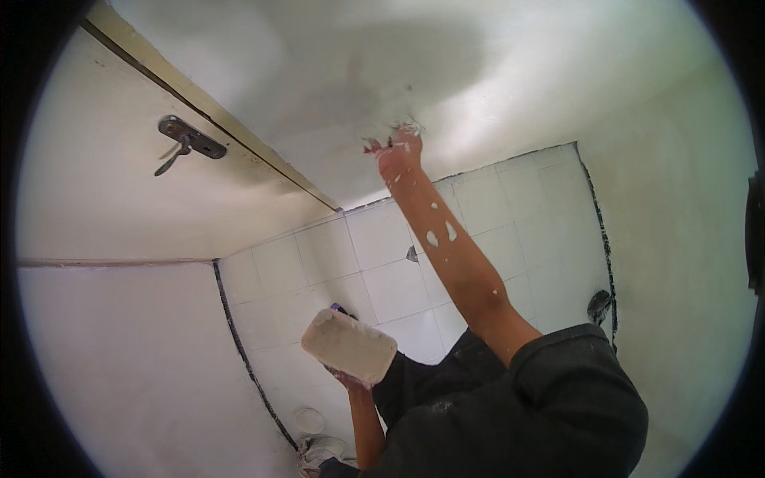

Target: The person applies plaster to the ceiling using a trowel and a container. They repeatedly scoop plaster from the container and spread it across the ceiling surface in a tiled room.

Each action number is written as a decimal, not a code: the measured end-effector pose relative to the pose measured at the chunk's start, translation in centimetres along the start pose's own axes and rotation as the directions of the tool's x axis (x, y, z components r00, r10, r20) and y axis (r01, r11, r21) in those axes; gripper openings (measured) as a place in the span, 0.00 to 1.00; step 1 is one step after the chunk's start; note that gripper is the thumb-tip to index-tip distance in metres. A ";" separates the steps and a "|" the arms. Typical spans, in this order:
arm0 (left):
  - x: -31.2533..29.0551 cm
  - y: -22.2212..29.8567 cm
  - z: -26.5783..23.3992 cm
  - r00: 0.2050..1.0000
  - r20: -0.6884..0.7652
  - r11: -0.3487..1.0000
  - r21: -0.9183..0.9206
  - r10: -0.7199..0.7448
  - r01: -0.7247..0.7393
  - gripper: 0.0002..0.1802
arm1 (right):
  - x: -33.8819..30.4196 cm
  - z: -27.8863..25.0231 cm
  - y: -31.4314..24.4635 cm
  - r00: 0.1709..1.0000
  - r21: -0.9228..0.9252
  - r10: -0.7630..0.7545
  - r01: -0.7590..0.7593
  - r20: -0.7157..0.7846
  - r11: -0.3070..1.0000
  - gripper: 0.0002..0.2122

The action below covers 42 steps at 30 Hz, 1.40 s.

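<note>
My left hand (348,378) holds up a shallow rectangular whitish tub (349,346) from underneath, low in front of my body. Its inside or face looks coated in pale, paste-like stuff. My right arm is stretched far ahead, with my right hand (400,151) up at the white wall (319,95). White paste smears that hand's fingers, and white splashes dot the forearm. The fingers look bent closed at the wall; whatever they grip is too smeared and small to make out. A dark shadow falls on the wall around the hand.
A pale door (103,159) with a metal lever handle (187,143) is at the left. White tiles (390,291) cover the floor, edged by dark strips. A dark rounded object (599,307) lies by the right wall; a whitish bucket (319,454) and round white lid (308,421) are lower left.
</note>
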State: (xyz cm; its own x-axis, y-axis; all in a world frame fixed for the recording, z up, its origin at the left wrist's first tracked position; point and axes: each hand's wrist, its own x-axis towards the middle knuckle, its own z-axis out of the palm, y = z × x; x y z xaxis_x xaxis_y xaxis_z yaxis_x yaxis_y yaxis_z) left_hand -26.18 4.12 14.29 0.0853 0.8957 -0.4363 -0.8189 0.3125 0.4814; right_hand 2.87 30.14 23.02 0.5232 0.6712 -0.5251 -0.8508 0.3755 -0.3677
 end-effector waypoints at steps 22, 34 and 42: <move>-5.0 -3.8 22.3 0.906 0.369 0.976 0.139 -0.208 0.168 0.31 | -32.6 -9.7 -18.9 0.403 -0.364 0.029 0.853 0.915 -0.373 0.22; 0.0 -5.6 17.3 0.816 0.552 0.972 -0.043 -0.171 0.232 0.31 | -17.8 -22.0 -21.1 0.885 -0.787 0.137 0.459 0.444 -0.412 0.19; -2.5 -6.4 14.4 0.948 0.307 0.996 0.047 -0.086 0.075 0.32 | 7.1 -33.7 -23.4 0.882 -0.876 -0.369 0.402 0.293 0.265 0.17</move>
State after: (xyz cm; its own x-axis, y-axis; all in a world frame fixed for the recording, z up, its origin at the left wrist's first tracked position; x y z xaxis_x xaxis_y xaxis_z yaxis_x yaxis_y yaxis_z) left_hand -13.01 4.43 23.26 0.3253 0.9194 -0.2213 -0.7827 0.3931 0.4825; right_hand 28.12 4.58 2.05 0.7610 0.6407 -0.1022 0.0283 -0.1902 -0.9813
